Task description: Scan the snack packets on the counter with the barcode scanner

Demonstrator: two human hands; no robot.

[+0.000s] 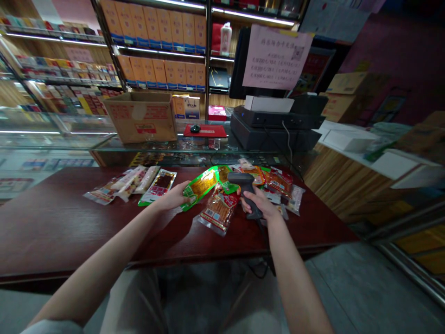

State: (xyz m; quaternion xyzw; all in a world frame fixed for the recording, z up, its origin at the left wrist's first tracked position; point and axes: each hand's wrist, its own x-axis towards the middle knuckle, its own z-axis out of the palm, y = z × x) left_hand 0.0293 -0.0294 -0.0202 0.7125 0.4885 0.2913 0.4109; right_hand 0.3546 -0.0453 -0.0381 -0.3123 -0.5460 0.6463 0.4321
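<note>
My left hand (173, 196) grips the edge of a green-trimmed snack packet (200, 189) lying on the dark red wooden counter (62, 218). My right hand (257, 205) is closed around the handle of a black corded barcode scanner (245, 183), whose head points toward the packets. Just below the scanner lies a clear packet of red-orange spicy snack strips (219, 208). Several more snack packets (274, 182) are heaped behind it. To the left of my left hand, several others (130, 184) lie in a loose row.
A glass display counter (156, 144) runs behind the table, holding a cardboard box (141, 117), a red pad with a computer mouse (205, 131), and a black cash register stack (274, 125) with a pink paper notice. Stocked shelves stand behind. A cable hangs from the scanner past the counter's front edge.
</note>
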